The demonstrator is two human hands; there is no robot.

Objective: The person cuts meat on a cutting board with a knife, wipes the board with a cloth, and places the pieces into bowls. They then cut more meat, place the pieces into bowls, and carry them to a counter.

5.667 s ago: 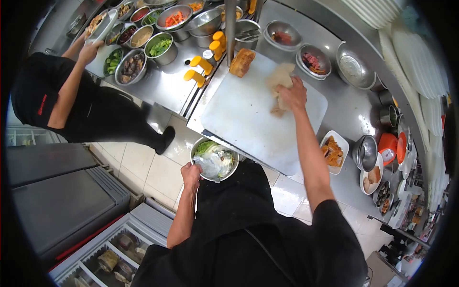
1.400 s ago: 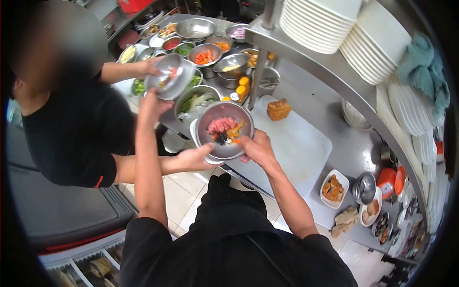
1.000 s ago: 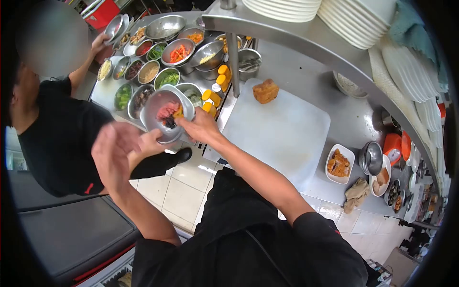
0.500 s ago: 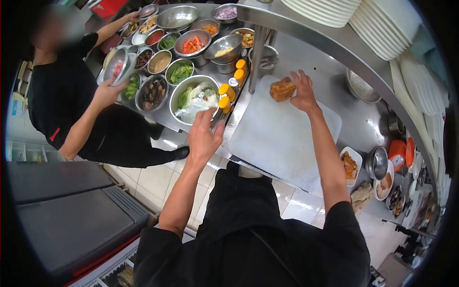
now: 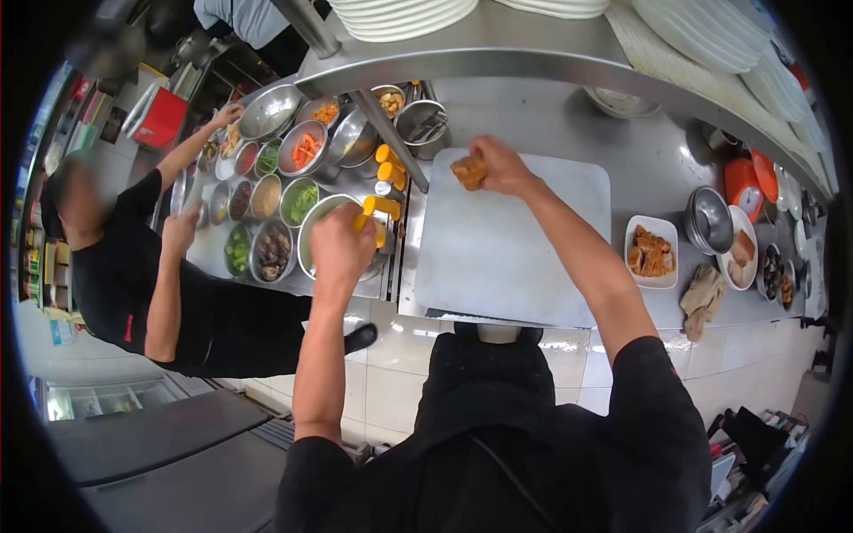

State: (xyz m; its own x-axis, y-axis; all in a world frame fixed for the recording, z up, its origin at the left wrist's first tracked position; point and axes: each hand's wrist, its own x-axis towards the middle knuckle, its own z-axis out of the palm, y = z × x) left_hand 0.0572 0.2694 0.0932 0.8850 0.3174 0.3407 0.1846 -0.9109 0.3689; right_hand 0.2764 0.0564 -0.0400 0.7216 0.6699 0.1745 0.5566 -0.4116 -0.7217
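Note:
My right hand [image 5: 505, 169] is closed on a browned block of meat [image 5: 468, 173] near the far left corner of the white cutting board [image 5: 511, 249]. My left hand [image 5: 340, 242] is a fist over the large metal bowl [image 5: 308, 238], left of the board. Yellow shows at its fingers, beside the yellow-capped bottles [image 5: 389, 174]; what the hand holds is hidden. In a white square dish [image 5: 670, 279] right of the board lie more browned meat pieces [image 5: 651, 252].
A co-worker [image 5: 133, 258] stands at left, with one hand [image 5: 180, 229] near the prep bowls [image 5: 302, 202]. A metal shelf [image 5: 533, 64] with stacked plates [image 5: 404, 18] overhangs the counter. Nested metal bowls [image 5: 708, 222] and a red kitchen scale [image 5: 743, 185] stand at right.
My right hand has closed on the meat, which now sits turned at the board's edge. My left hand has gone from spread fingers to a fist beside the bottles. The view has shifted.

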